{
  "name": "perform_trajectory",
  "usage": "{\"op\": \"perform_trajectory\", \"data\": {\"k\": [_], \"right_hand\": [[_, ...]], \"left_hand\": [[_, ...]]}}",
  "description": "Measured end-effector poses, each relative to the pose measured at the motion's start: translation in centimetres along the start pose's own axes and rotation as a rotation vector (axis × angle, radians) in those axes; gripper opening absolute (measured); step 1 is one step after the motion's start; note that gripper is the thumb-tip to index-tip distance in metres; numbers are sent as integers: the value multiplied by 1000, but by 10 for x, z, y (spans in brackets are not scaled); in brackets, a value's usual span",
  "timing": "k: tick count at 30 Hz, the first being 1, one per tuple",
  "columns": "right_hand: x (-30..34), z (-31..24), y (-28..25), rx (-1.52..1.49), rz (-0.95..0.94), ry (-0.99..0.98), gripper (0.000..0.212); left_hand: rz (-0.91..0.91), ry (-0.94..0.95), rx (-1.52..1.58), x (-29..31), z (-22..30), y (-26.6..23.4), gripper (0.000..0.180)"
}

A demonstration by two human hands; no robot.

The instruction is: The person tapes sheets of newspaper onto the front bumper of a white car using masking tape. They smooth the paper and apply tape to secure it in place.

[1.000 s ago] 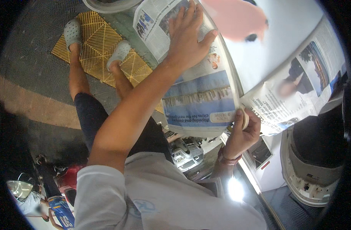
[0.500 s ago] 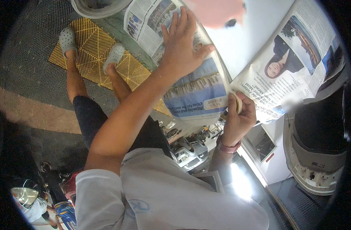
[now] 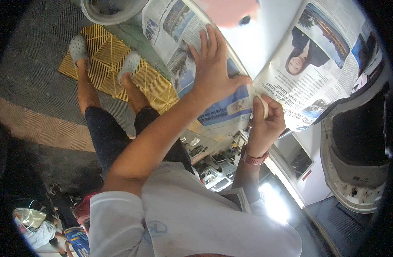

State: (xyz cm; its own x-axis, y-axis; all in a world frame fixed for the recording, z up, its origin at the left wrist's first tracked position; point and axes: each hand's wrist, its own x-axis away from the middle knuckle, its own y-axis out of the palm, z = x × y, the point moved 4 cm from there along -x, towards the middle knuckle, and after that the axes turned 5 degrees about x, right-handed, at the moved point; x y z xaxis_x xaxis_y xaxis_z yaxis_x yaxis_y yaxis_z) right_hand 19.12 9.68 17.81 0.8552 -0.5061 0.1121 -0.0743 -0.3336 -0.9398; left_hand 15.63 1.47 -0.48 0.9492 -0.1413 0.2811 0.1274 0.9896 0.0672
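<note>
Newspaper (image 3: 181, 70), thin and curved, lies under the splayed left hand (image 3: 211, 77).

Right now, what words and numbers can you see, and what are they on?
I won't copy the print, but it's here:
Left newspaper sheet, under the left hand: headlines; small columns too tiny to read.
Right newspaper sheet, beside the right hand: dark headline; small print too tiny.
White shirt: pale blue mark, too faint to read.
</note>
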Motion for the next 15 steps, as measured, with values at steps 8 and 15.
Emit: {"op": "perform_trajectory", "data": {"k": [8,15], "right_hand": [[15,0,-41,-337,34,230,20],[54,28,-95,-451,175,196,28]], "left_hand": [[-47,-42,-1,12,14,12,154],[-134,-16,60,62,62,51,137]]}}
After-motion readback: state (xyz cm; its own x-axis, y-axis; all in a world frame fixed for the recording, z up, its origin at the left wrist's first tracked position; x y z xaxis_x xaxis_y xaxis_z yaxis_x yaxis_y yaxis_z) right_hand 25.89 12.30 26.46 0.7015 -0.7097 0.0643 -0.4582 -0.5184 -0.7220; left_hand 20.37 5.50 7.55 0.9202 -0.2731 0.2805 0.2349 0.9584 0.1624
